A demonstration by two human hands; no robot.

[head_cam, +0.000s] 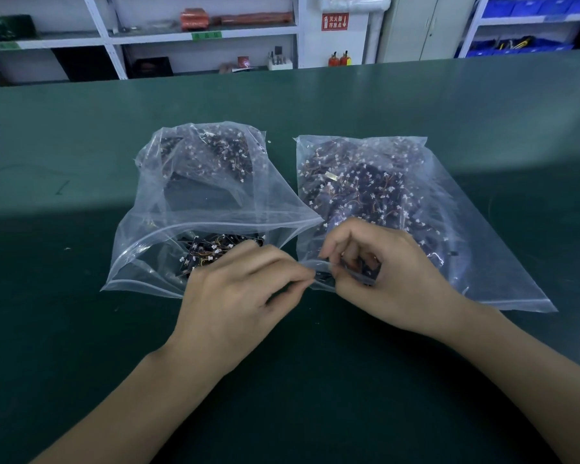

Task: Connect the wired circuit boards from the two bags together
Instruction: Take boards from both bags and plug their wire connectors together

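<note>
A: Where are the boards right now?

B: Mostly inside the 2 clear plastic zip bags on the dark green worktop (81, 329). The left clear bag (154, 262) lies open towards the person, with small dark wired circuit boards (211, 252) heaped near its mouth. The right clear bag (449, 229) is packed with the same sort of boards and white connectors.

A: And the hands?

B: They meet just in front of the bags. The left hand (235, 296) is nearly closed, thumb and forefinger pinched on something tiny where the 2 hands touch. The right hand (375, 276) is curled, fingers bent over a dark board piece (369, 267) at the right bag's mouth. I cannot tell whether the connectors are mating yet; the fingers hide the join.

A: What could go wrong?

B: I'd judge the plug could go in skewed, since it is small and hidden, and that could bend pins. Pulling on the thin wires rather than the housing might tear a lead. Loose bag film beside the fingertips could also get trapped in the join.
</note>
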